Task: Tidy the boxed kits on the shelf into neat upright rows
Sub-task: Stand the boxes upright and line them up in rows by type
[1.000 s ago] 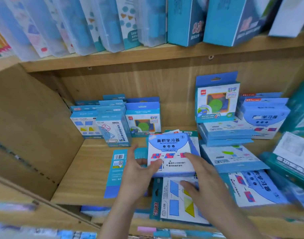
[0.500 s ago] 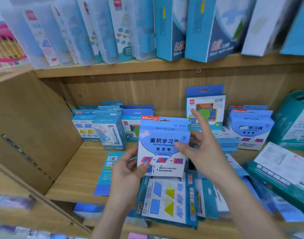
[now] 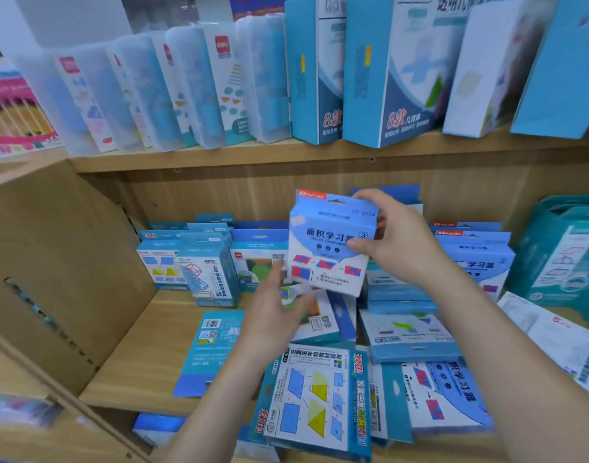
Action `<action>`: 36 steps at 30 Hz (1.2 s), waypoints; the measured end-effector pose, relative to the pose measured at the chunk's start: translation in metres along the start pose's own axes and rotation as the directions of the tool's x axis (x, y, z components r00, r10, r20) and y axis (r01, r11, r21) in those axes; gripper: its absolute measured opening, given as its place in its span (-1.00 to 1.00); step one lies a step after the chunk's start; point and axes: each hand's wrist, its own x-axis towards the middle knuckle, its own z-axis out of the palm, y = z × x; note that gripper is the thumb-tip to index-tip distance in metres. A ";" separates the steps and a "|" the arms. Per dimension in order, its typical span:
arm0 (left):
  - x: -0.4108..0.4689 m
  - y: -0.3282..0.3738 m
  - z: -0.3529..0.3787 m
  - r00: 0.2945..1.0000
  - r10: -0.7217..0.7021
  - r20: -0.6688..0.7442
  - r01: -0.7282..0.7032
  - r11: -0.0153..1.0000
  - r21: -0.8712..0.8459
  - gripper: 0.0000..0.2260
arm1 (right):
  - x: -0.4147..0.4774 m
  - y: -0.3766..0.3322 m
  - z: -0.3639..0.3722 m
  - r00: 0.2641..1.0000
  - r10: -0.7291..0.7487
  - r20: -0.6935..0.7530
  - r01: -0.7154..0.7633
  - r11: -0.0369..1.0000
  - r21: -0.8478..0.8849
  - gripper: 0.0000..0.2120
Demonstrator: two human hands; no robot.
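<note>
- My right hand (image 3: pixel 398 243) is clamped on the area-learner kit box (image 3: pixel 326 252), thumb on its front, holding it upright in the air.
- My left hand (image 3: pixel 274 317) hangs just below the box's lower left corner, fingers loose, gripping nothing.
- Flat-lying kits (image 3: pixel 313 396) sit under both hands; an upright row (image 3: pixel 206 272) stands left of the left hand.

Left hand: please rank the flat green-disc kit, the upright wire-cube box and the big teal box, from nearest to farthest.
From the left hand, in the head view:
1. flat green-disc kit, lying right beside the thumb.
2. upright wire-cube box, standing at the back left.
3. big teal box, at the far right of the shelf.
</note>
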 end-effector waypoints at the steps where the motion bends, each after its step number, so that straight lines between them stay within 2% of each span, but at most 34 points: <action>1: 0.000 -0.002 0.004 0.998 -0.007 0.064 0.000 0.994 0.112 -0.41 | 0.005 0.000 0.000 0.999 -0.008 -0.040 0.006 0.999 -0.052 -0.47; 4: -0.003 -0.012 0.018 0.955 -0.046 0.294 -0.090 0.897 0.432 -0.44 | 0.020 0.000 0.008 0.996 -0.048 -0.076 0.031 0.978 -0.208 -0.47; 8: -0.001 -0.021 0.022 0.898 -0.170 0.406 -0.064 0.861 0.504 -0.49 | 0.037 0.000 0.023 0.998 -0.065 -0.022 0.052 0.922 -0.384 -0.49; 16: -0.001 -0.018 0.020 0.890 -0.186 0.417 -0.094 0.820 0.565 -0.51 | 0.048 0.021 0.055 0.992 -0.079 0.096 0.121 0.791 -0.600 -0.60; 20: 0.001 -0.016 0.020 0.886 -0.196 0.419 -0.100 0.803 0.587 -0.51 | 0.047 0.041 0.064 0.988 -0.103 0.119 0.157 0.671 -0.725 -0.59; 23: 0.004 -0.015 0.021 0.891 -0.186 0.413 -0.110 0.795 0.596 -0.51 | 0.046 0.054 0.070 0.979 -0.176 0.105 0.186 0.551 -0.813 -0.50; 26: 0.008 -0.014 0.021 0.901 -0.164 0.401 -0.130 0.780 0.612 -0.52 | 0.047 0.059 0.073 0.981 -0.191 0.033 0.122 0.479 -0.869 -0.46; 30: 0.018 -0.015 0.022 0.920 -0.137 0.367 -0.125 0.785 0.606 -0.52 | 0.050 0.061 0.073 0.973 -0.230 0.014 0.101 0.371 -0.923 -0.44; 33: 0.028 -0.018 0.024 0.946 -0.120 0.301 -0.095 0.787 0.610 -0.53 | 0.050 0.064 0.076 0.970 -0.243 0.026 0.114 0.358 -0.927 -0.37; 36: 0.044 -0.019 0.032 0.959 -0.075 0.273 -0.121 0.764 0.634 -0.52 | 0.049 0.066 0.077 0.971 -0.235 0.028 0.126 0.412 -0.902 -0.29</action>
